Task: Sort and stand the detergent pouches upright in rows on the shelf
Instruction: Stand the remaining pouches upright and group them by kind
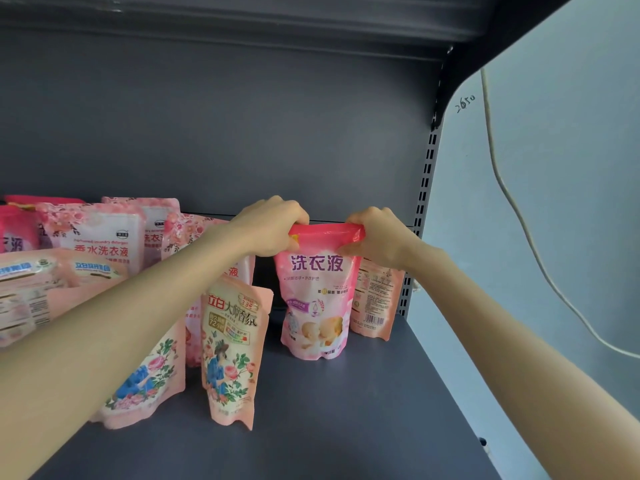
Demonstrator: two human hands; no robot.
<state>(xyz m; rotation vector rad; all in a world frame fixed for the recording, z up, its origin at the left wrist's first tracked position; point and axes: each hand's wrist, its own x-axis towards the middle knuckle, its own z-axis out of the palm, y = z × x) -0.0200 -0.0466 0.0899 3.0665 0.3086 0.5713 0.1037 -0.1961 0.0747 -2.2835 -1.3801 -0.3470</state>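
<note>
A pink detergent pouch (317, 299) stands upright on the dark grey shelf (346, 410), right of centre. My left hand (273, 226) pinches its top left corner and my right hand (377, 237) pinches its top right corner. Right behind it another pink pouch (375, 303) stands with its back label showing. A peach flowered pouch (233, 351) stands upright to the left, and a similar one (145, 386) is partly hidden under my left forearm.
Several pink pouches (100, 237) stand along the back left, and one (31, 292) lies tilted across the far left. The shelf's slotted upright (420, 216) and a pale wall with a cable (519, 216) bound the right side.
</note>
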